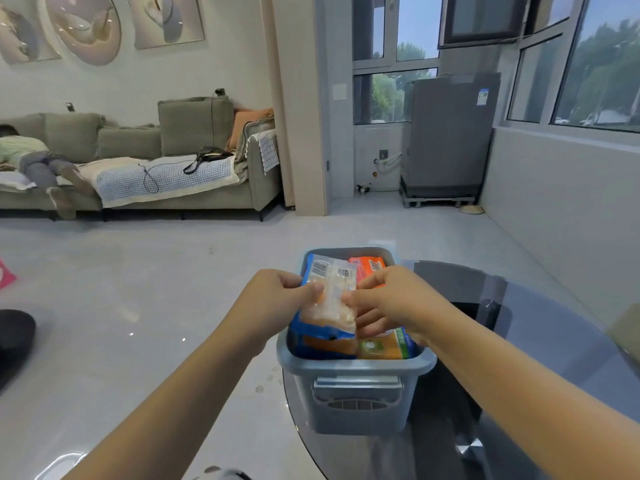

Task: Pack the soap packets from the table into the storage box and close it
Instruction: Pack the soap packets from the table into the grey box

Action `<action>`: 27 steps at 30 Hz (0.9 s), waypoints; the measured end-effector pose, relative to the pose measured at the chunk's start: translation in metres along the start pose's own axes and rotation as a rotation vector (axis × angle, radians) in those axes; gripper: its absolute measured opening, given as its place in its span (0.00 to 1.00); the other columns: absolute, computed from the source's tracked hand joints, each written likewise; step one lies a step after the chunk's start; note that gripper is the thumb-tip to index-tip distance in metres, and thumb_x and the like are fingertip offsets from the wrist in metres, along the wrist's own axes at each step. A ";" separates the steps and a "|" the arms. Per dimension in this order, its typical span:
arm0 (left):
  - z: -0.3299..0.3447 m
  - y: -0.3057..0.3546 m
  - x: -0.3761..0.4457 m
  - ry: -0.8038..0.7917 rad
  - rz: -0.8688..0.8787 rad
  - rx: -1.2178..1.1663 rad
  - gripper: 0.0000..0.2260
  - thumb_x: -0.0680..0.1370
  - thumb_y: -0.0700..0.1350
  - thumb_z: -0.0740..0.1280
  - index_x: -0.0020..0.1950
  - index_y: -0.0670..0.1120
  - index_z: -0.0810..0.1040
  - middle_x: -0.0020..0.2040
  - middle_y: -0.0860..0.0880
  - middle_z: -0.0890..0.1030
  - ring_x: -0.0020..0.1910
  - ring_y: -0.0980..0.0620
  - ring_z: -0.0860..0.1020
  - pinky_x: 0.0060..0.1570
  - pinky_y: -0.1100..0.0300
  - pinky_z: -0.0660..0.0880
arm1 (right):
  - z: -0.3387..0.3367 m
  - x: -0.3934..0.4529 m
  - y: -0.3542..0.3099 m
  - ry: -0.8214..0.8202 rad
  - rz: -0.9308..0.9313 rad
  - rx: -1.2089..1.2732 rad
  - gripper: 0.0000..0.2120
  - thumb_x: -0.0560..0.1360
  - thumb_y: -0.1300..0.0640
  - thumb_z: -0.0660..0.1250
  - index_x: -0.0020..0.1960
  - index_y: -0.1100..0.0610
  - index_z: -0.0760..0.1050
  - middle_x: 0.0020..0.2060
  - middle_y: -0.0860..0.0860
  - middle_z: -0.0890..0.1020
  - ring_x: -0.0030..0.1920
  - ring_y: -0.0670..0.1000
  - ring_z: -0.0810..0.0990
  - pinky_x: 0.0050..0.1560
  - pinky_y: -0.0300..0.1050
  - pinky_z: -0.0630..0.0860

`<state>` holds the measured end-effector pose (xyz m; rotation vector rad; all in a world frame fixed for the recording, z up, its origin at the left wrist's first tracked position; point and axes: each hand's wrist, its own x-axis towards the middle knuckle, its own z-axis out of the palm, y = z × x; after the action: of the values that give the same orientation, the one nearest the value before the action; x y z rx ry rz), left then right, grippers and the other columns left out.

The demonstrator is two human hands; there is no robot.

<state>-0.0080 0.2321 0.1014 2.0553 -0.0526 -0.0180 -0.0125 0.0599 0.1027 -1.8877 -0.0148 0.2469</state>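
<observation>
**Two hands holding a soap packet over the open storage box**

The left hand point(277, 292) pinches the left edge of a clear-and-blue soap packet point(329, 299), thumb on top and fingers curled beneath. The right hand point(388, 299) grips the packet's right edge, thumb against its face, fingers curled and reaching down into the box. The packet is tilted, its barcode end toward 12 o'clock, and sits over the left half of the grey-blue storage box point(356, 393), partly below the rim.

Inside the box, an orange packet point(369, 266) lies at 12 o'clock from the held packet, against the far wall. A green-and-orange packet point(381, 348) lies at 5 o'clock from it, near the front wall, under the right hand. Another orange surface shows below the held packet's lower end; what it belongs to cannot be told.

The box is open, its latch handle on the near wall facing the viewer. It stands at the 9 o'clock edge of a dark round glass table point(554, 341). Beyond, at 10 o'clock, a green sofa point(156, 157) stands against the wall with a person lying on it; at 1 o'clock stands a grey appliance point(446, 140) beneath windows.
</observation>
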 end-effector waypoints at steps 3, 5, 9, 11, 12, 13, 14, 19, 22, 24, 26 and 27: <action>-0.002 -0.005 0.001 -0.019 -0.008 0.094 0.07 0.75 0.48 0.68 0.46 0.46 0.84 0.41 0.49 0.85 0.41 0.51 0.83 0.42 0.57 0.81 | 0.004 0.005 0.006 -0.018 0.024 -0.035 0.06 0.70 0.58 0.71 0.44 0.57 0.75 0.37 0.56 0.85 0.34 0.52 0.85 0.33 0.44 0.82; -0.002 -0.009 0.001 -0.039 -0.019 0.147 0.08 0.75 0.49 0.68 0.49 0.47 0.82 0.41 0.53 0.83 0.40 0.56 0.81 0.36 0.63 0.78 | 0.005 0.007 0.010 -0.030 0.036 -0.062 0.06 0.70 0.57 0.71 0.44 0.56 0.76 0.36 0.54 0.85 0.33 0.50 0.85 0.30 0.41 0.81; -0.001 -0.010 0.009 -0.047 -0.027 0.267 0.07 0.74 0.52 0.68 0.47 0.49 0.80 0.41 0.53 0.82 0.38 0.57 0.80 0.35 0.65 0.77 | 0.002 0.014 0.010 -0.065 0.047 -0.182 0.10 0.71 0.54 0.71 0.47 0.59 0.77 0.36 0.54 0.85 0.32 0.49 0.85 0.27 0.38 0.78; -0.001 -0.007 0.014 -0.065 -0.029 0.341 0.10 0.74 0.53 0.69 0.47 0.48 0.80 0.41 0.52 0.82 0.37 0.56 0.80 0.35 0.64 0.78 | 0.001 0.018 0.008 -0.080 0.027 -0.311 0.10 0.71 0.52 0.70 0.46 0.57 0.76 0.35 0.51 0.85 0.31 0.47 0.84 0.25 0.35 0.76; -0.002 -0.006 0.017 -0.072 -0.028 0.375 0.10 0.73 0.54 0.69 0.47 0.48 0.80 0.39 0.52 0.82 0.35 0.56 0.80 0.33 0.64 0.77 | 0.001 0.020 0.007 -0.087 0.018 -0.370 0.09 0.71 0.51 0.69 0.45 0.56 0.75 0.33 0.50 0.85 0.30 0.46 0.84 0.24 0.34 0.75; -0.001 -0.006 0.019 -0.073 -0.025 0.409 0.11 0.72 0.54 0.70 0.46 0.47 0.80 0.37 0.52 0.81 0.33 0.56 0.79 0.32 0.65 0.75 | 0.001 0.022 0.006 -0.090 0.013 -0.417 0.09 0.71 0.50 0.69 0.44 0.55 0.75 0.32 0.48 0.84 0.28 0.45 0.83 0.24 0.34 0.74; -0.001 -0.007 0.022 -0.072 -0.023 0.452 0.12 0.71 0.55 0.71 0.44 0.46 0.81 0.35 0.52 0.81 0.32 0.56 0.77 0.31 0.65 0.72 | 0.000 0.024 0.006 -0.086 0.011 -0.450 0.10 0.71 0.49 0.70 0.43 0.55 0.75 0.31 0.48 0.84 0.27 0.45 0.82 0.25 0.34 0.73; 0.004 -0.017 0.032 -0.069 -0.062 0.633 0.17 0.69 0.60 0.70 0.42 0.45 0.83 0.33 0.50 0.79 0.32 0.54 0.76 0.31 0.64 0.69 | 0.002 0.035 0.012 -0.034 -0.029 -0.562 0.11 0.69 0.46 0.70 0.39 0.53 0.74 0.27 0.47 0.83 0.22 0.43 0.79 0.26 0.35 0.72; 0.009 -0.022 0.036 0.011 -0.057 0.715 0.18 0.70 0.63 0.67 0.38 0.48 0.79 0.32 0.52 0.78 0.30 0.54 0.76 0.29 0.65 0.68 | 0.006 0.042 0.011 -0.023 -0.058 -0.702 0.13 0.71 0.44 0.67 0.36 0.52 0.71 0.25 0.46 0.80 0.20 0.43 0.78 0.25 0.34 0.72; 0.013 -0.023 0.039 0.060 -0.033 0.813 0.20 0.70 0.66 0.64 0.36 0.49 0.76 0.31 0.53 0.77 0.29 0.55 0.76 0.27 0.64 0.67 | 0.008 0.046 0.009 0.000 -0.086 -0.806 0.16 0.71 0.41 0.65 0.34 0.53 0.70 0.25 0.45 0.78 0.21 0.44 0.78 0.28 0.35 0.74; 0.014 -0.023 0.043 0.079 -0.021 0.887 0.22 0.70 0.68 0.63 0.39 0.48 0.76 0.31 0.52 0.77 0.31 0.54 0.76 0.29 0.63 0.69 | 0.009 0.050 0.008 0.051 -0.115 -0.917 0.20 0.70 0.36 0.62 0.33 0.53 0.69 0.26 0.46 0.76 0.26 0.45 0.78 0.35 0.38 0.77; 0.014 -0.023 0.045 0.083 -0.016 0.918 0.23 0.69 0.68 0.63 0.39 0.48 0.76 0.31 0.52 0.76 0.30 0.54 0.75 0.29 0.63 0.68 | 0.008 0.052 0.008 0.081 -0.130 -0.975 0.22 0.69 0.35 0.61 0.34 0.53 0.70 0.27 0.46 0.75 0.31 0.47 0.78 0.39 0.41 0.77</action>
<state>0.0371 0.2283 0.0744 2.9714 0.0130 0.0988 0.0359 0.0716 0.0848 -2.8500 -0.2396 0.0655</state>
